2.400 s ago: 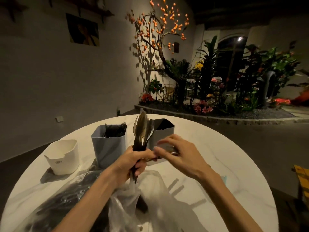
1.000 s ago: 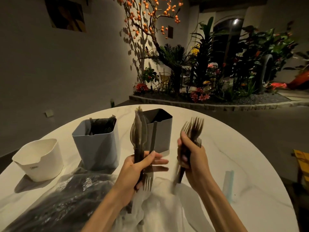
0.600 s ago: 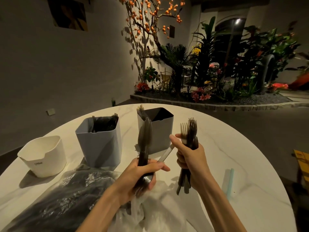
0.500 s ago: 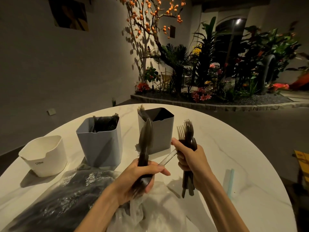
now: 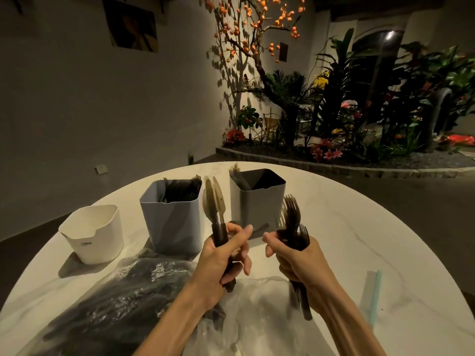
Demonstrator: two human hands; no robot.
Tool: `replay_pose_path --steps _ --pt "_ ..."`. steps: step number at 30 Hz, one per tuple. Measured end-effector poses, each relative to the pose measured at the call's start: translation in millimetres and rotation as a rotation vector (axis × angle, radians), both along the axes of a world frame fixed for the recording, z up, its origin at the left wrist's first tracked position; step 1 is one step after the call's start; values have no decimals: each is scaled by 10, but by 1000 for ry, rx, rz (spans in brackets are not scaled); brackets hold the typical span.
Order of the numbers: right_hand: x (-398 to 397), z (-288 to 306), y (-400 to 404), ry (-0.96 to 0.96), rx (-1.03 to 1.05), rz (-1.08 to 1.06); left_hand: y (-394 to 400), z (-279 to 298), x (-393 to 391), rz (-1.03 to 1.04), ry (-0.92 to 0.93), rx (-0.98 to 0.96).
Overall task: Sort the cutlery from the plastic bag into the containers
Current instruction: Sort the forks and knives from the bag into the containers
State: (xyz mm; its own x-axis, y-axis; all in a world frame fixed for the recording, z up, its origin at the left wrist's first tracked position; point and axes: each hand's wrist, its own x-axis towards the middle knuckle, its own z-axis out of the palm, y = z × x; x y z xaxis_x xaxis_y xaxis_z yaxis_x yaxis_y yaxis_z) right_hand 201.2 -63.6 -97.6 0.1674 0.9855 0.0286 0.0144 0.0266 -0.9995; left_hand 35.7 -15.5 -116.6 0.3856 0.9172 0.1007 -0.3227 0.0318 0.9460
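Since the earlier frame, the light utensil that bridged the two hands is no longer visible, and the hands now stand apart at lower centre of the frame.

Left hand (image 5: pixel 223 258): fingers curled round a bundle of spoons (image 5: pixel 213 201), bowls upward; the bowls are motion-blurred, so the count cannot be determined. Handle ends protrude below the fist.

Right hand (image 5: pixel 295 255): fingers closed round a bundle of forks (image 5: pixel 291 214), tines upward; dark handles extend below the palm, their lower ends blurred.

Plastic bag (image 5: pixel 123 299): lies on the table (image 5: pixel 359 227) at lower left, beneath both forearms. Dark cutlery inside is visible only as an indistinct mass; the bag is cut off at the bottom edge.

Containers, left of centre to centre:
- White container (image 5: pixel 92 235): contents not visible.
- Blue-grey container (image 5: pixel 172 222): dark fork tines project above the rim.
- Grey container (image 5: pixel 257 199): utensil tips show at its far left corner; the lower front is hidden behind the hands.

A pale blue strip (image 5: pixel 374 291) lies at lower right; identity unclear
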Motion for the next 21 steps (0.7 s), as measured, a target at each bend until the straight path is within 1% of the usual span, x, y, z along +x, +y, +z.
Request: replay_pose_path --steps 2,5,9,11,13,14,16,19,21 --pt "-9 3 -10 -37 -52 87 -44 2 40 -33 104 39" --pt "-20 2 -27 -21 -116 169 -64 -3 87 -67 124 15" --pt "54 25 -40 59 -143 101 63 -79 -13 -47 20 -65" --pt "138 47 -40 144 -168 68 102 -104 -49 4 -41 -123" --pt "210 77 -28 162 -170 13 119 -114 -66 74 -65 -150" --pt "231 85 -7 120 -169 -13 125 -122 -74 102 -67 -155" --pt "198 86 88 -50 -167 -43 138 -128 -98 141 -59 -158" --pt "31 -69 408 -471 -156 -81 148 -137 -114 172 -33 -157" --pt "-111 -256 652 -714 -166 -79 138 -145 -107 179 6 -149"
